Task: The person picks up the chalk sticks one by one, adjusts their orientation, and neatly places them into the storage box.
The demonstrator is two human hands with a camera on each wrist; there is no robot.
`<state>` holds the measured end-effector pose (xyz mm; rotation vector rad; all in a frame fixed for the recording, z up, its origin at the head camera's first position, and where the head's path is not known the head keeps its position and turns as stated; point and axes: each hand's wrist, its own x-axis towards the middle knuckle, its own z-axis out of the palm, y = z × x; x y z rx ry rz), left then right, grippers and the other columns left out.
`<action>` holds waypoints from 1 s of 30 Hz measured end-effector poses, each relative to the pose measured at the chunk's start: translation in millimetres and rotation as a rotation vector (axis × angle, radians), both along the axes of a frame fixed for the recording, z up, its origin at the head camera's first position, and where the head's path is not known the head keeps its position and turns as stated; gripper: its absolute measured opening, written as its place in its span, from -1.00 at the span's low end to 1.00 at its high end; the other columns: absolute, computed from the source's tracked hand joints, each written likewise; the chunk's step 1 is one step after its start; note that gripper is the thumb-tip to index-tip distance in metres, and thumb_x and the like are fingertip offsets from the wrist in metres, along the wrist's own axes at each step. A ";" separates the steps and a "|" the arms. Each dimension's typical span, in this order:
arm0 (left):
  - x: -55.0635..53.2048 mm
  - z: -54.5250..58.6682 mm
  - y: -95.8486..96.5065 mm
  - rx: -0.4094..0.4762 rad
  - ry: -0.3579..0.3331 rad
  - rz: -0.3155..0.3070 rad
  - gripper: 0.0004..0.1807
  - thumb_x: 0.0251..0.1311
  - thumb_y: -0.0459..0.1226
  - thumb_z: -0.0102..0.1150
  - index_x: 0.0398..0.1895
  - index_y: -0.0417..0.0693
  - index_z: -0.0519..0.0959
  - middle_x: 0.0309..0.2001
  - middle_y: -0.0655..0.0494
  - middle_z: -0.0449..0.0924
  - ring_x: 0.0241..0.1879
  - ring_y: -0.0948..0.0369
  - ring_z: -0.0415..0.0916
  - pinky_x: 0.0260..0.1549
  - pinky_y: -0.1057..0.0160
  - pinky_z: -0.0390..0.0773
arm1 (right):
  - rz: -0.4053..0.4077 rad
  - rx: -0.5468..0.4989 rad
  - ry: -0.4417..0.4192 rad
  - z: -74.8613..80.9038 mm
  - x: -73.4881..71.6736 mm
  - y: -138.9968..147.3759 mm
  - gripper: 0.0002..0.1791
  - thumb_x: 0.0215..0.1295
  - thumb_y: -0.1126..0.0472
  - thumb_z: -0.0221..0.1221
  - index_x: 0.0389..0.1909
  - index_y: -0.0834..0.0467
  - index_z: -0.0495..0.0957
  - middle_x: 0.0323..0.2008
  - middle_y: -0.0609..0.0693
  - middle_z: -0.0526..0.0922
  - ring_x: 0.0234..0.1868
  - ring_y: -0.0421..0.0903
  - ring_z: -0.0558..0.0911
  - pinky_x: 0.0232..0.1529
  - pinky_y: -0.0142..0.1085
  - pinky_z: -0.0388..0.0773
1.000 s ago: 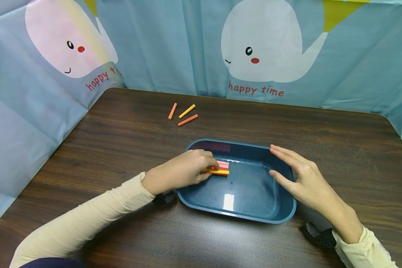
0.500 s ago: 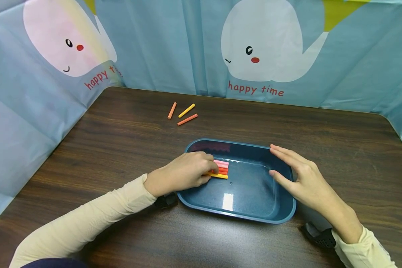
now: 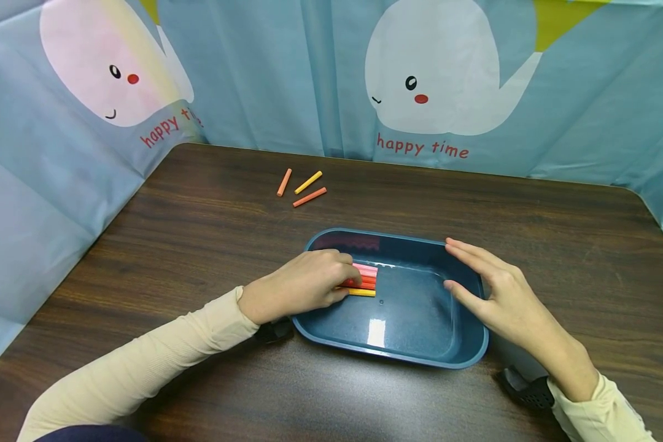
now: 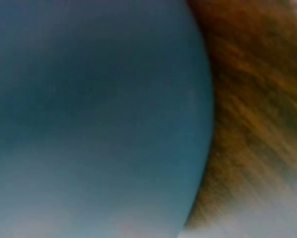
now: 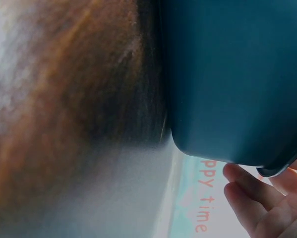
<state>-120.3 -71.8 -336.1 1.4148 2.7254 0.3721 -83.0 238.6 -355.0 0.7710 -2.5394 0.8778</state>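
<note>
In the head view, a dark blue plastic tray stands on the table. My left hand reaches over its left rim and pinches chalk sticks lying inside, its index finger over the red ones. Pink sticks lie on the far side of this row and a yellow one on the near side. The fingers hide the left ends. My right hand holds the tray's right end, thumb inside the rim. In the right wrist view, its fingers touch the tray's outer wall.
Behind the tray, an orange chalk stick, a yellow one and a red one lie loose on the dark wooden table. A blue whale-print curtain hangs at the back. The left wrist view shows mostly blurred tray wall.
My left hand has shifted slightly toward me. The yellow stick has moved nearer, uncovering more of the red sticks, and lies slightly apart from them. The right hand and tray stay put.
</note>
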 end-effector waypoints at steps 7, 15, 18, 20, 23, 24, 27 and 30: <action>-1.4 1.9 -3.1 0.071 -0.060 0.012 -0.84 0.19 -0.36 0.32 -0.16 -0.05 0.72 -0.28 0.16 0.66 -0.31 0.28 0.49 -0.27 0.34 0.56 | 0.000 0.013 -0.006 -1.6 -0.8 0.9 -0.28 -0.01 0.40 0.43 0.28 0.22 0.50 0.28 0.13 0.55 0.35 -0.53 0.30 0.28 -0.74 0.13; -3.7 7.3 -7.8 0.141 -0.051 0.019 -0.78 0.20 -0.34 0.32 -0.08 -0.10 0.71 -0.22 0.13 0.67 -0.24 0.25 0.52 -0.19 0.31 0.56 | 0.001 0.010 0.005 -1.8 -0.8 1.3 -0.28 -0.02 0.41 0.43 0.27 0.22 0.50 0.28 0.11 0.55 0.35 -0.52 0.32 0.28 -0.74 0.14; -6.0 11.7 -9.3 0.162 -0.033 0.036 -0.77 0.20 -0.34 0.32 -0.07 -0.09 0.71 -0.19 0.11 0.67 -0.21 0.23 0.54 -0.18 0.29 0.58 | -0.003 0.016 0.007 -2.1 -0.8 2.1 -0.27 -0.03 0.41 0.44 0.27 0.23 0.50 0.28 0.11 0.55 0.35 -0.53 0.31 0.28 -0.74 0.14; -7.6 15.1 -10.6 0.174 -0.024 0.053 -0.75 0.19 -0.33 0.33 -0.05 -0.09 0.70 -0.16 0.10 0.68 -0.18 0.22 0.54 -0.16 0.28 0.58 | -0.004 0.020 0.006 -2.3 -0.8 2.6 -0.27 -0.03 0.40 0.44 0.27 0.23 0.50 0.28 0.11 0.55 0.35 -0.53 0.30 0.28 -0.74 0.13; -10.7 19.4 -13.0 0.193 -0.011 0.076 -0.73 0.18 -0.34 0.33 -0.03 -0.09 0.69 -0.14 0.08 0.68 -0.15 0.21 0.53 -0.13 0.25 0.58 | -0.004 0.020 0.007 -2.6 -1.0 3.0 -0.27 -0.03 0.41 0.44 0.27 0.24 0.50 0.28 0.12 0.55 0.35 -0.53 0.30 0.28 -0.74 0.13; -11.7 20.7 -13.9 0.202 -0.010 0.081 -0.72 0.18 -0.34 0.33 -0.02 -0.10 0.69 -0.13 0.07 0.68 -0.14 0.20 0.54 -0.12 0.24 0.58 | -0.004 0.021 0.007 -2.7 -1.0 3.1 -0.27 -0.03 0.41 0.43 0.27 0.24 0.50 0.28 0.12 0.55 0.35 -0.53 0.30 0.28 -0.75 0.13; -15.4 23.9 -16.2 0.224 -0.014 0.092 -0.72 0.19 -0.36 0.31 -0.01 -0.13 0.68 -0.13 0.05 0.67 -0.12 0.16 0.55 -0.10 0.21 0.58 | -0.003 0.020 0.009 -2.6 -1.2 2.8 -0.28 -0.03 0.41 0.43 0.27 0.24 0.50 0.28 0.12 0.55 0.35 -0.53 0.30 0.27 -0.75 0.13; -19.0 26.5 -18.3 0.240 -0.012 0.106 -0.71 0.19 -0.36 0.31 -0.01 -0.15 0.67 -0.10 0.02 0.67 -0.09 0.14 0.57 -0.07 0.18 0.59 | -0.001 0.019 0.010 -2.1 -1.3 2.4 -0.28 -0.02 0.41 0.43 0.26 0.25 0.50 0.27 0.14 0.55 0.35 -0.53 0.30 0.28 -0.75 0.13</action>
